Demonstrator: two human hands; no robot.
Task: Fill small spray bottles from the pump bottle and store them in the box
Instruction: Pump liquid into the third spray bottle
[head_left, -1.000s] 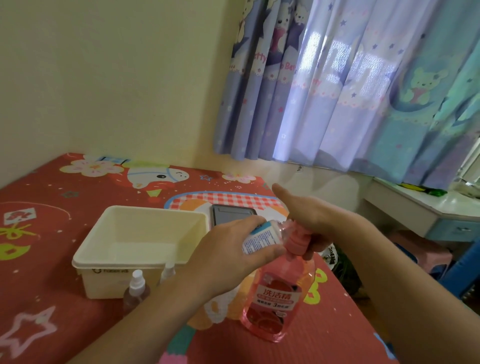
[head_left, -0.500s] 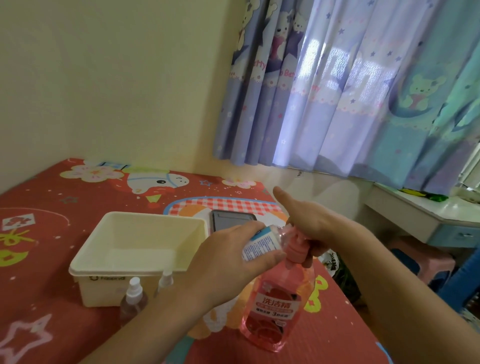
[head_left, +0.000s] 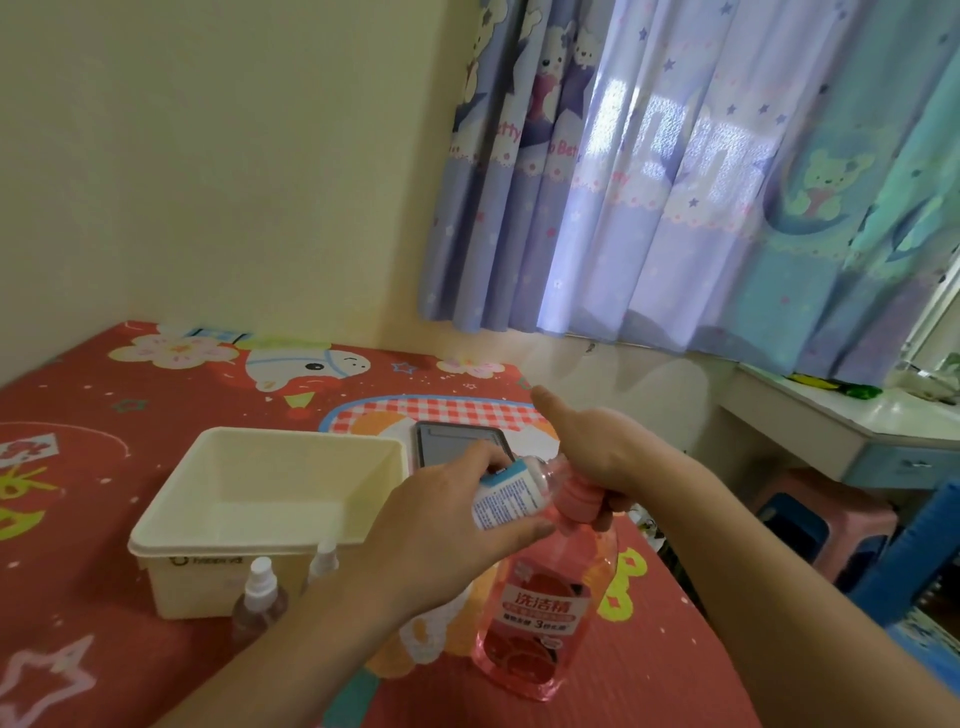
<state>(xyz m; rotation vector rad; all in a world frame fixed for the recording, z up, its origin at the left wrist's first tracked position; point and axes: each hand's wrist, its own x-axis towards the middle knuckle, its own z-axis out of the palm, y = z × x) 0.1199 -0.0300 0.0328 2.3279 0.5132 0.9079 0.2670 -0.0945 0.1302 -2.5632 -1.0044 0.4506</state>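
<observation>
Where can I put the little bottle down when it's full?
The cream box looks empty inside, so there is room there. The red mat is bare left of the box. It is crowded in front of the box, where two spray bottles stand, and around the pump bottle, where both hands work. The phone lies behind them.

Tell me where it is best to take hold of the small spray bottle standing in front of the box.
Grip the spray bottle round its clear body, below the white spray head, coming from above and the near side. It stands upright, close against the box wall, with a second bottle just to its right, so the near side seems the freest.
</observation>
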